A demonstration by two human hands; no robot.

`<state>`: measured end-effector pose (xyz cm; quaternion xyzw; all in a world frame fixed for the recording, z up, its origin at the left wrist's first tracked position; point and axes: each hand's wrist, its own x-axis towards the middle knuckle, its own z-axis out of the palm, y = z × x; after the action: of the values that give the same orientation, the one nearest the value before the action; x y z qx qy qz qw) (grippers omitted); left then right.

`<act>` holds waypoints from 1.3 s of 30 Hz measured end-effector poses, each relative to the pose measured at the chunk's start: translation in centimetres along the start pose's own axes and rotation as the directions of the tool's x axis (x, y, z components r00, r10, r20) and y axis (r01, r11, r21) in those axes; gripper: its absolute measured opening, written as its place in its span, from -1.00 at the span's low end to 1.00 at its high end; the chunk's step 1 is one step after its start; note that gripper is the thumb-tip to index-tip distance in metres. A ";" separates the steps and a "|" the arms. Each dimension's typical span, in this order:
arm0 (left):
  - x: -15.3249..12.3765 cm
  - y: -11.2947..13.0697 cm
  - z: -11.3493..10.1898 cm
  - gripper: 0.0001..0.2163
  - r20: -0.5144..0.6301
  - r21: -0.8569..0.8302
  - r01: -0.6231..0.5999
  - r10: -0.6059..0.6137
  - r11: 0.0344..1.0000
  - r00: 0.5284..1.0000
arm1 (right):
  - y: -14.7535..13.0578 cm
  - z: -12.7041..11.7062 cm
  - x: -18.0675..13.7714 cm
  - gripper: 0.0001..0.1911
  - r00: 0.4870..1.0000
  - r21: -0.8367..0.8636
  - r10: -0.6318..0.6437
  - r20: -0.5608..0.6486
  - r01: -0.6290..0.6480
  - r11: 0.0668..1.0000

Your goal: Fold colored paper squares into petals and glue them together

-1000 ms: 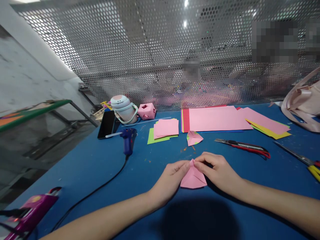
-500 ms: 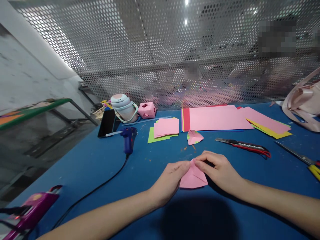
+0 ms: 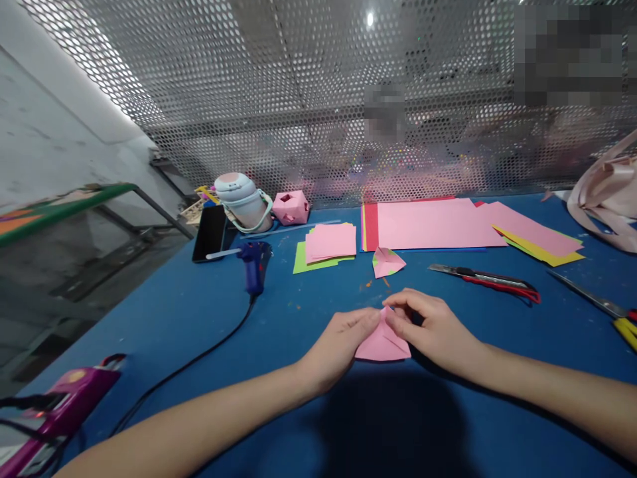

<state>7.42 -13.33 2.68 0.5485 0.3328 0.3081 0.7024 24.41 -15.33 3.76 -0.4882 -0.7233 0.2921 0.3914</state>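
Note:
Between my two hands is a folded piece of pink paper point(image 3: 383, 345), its narrow tip pointing away from me and its wide edge towards me. My left hand point(image 3: 338, 345) pinches its left side near the tip, thumb on top. At the right of the tip, my right hand point(image 3: 432, 325) is closed with thumb and fingertips on the paper. Just beyond the hands lies a small folded pink and green paper piece point(image 3: 388, 263). Farther back is a stack of pink and green paper squares point(image 3: 331, 242).
A glue gun point(image 3: 255, 269), phone point(image 3: 210, 232), lidded cup point(image 3: 243, 199) and pink paper ball point(image 3: 291, 207) stand left. Large paper sheets point(image 3: 432, 224) lie at the back. A utility knife point(image 3: 490, 279) and scissors point(image 3: 597, 299) lie right; a purple power strip point(image 3: 70, 411) sits front left.
The view has tilted down slightly, so the table things sit higher or shifted. My right fingers have shifted a little at the paper's tip; both hands keep hold of it.

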 end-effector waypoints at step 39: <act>-0.2 1.1 0.1 -0.73 -0.038 0.299 -0.022 0.035 0.954 0.999 | -0.3 -0.2 0.1 -0.90 0.966 0.159 0.213 0.147 -0.236 0.959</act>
<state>7.32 -13.31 3.78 0.6464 0.3825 0.2760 0.5998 24.36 -15.31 4.16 -0.5112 -0.6582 0.4280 0.3498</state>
